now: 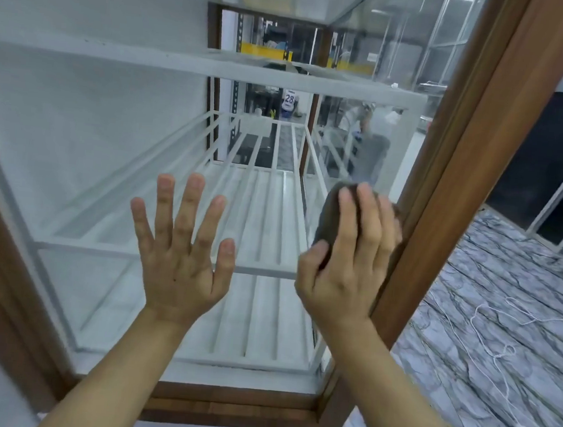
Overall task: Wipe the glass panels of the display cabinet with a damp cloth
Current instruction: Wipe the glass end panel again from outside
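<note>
Both of your hands are raised in front of the display cabinet (185, 407), in the lower centre of the frame. Your left hand (179, 258) is released, fingers straight and spread wide, palm facing the front glass panel (89, 160); whether it touches the glass cannot be told. Your right hand (347, 261), to the right of it, grasps a dark grey cloth (330, 214). The thumb curls under the bundle and the fingers lie over it, holding it against the glass at the panel's right edge, just beside the brown wooden frame (464, 196). Behind the glass, white slatted shelves (260, 204) run away toward the upper centre. At the lower right, a grey marbled floor (525, 271) carries a thin white cord (502, 353) lying in loose loops.
</note>
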